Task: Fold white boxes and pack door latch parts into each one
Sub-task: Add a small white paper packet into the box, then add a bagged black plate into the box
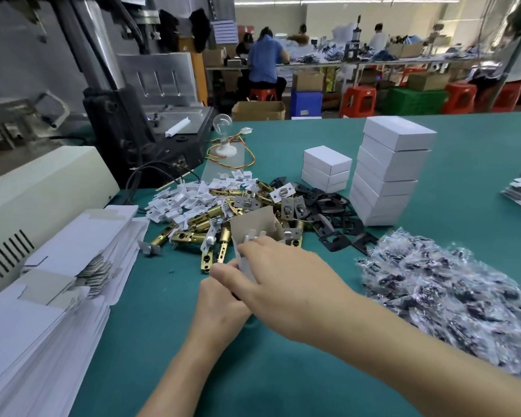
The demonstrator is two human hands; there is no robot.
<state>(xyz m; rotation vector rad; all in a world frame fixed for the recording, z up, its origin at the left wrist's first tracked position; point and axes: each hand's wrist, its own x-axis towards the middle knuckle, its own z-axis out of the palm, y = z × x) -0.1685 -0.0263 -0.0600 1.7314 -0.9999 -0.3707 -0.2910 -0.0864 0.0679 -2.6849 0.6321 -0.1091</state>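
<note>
L hand (220,299) pinches half-folded white box (254,224) at low edge | R hand (286,278) fingers curled on its open top | brass latch pile (199,224) just behind | closed-box stack (388,176) beyond, R

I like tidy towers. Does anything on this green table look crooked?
Yes. The tall stack of closed white cardboard boxes on the green table is askew: its boxes sit twisted and offset, so the sides look jagged. The shorter white stack beside it sits straighter.

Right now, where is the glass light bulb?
In the head view, the light bulb stands at the far edge of the green table, left of centre, beside the black machine and behind the white plastic clips.
</note>
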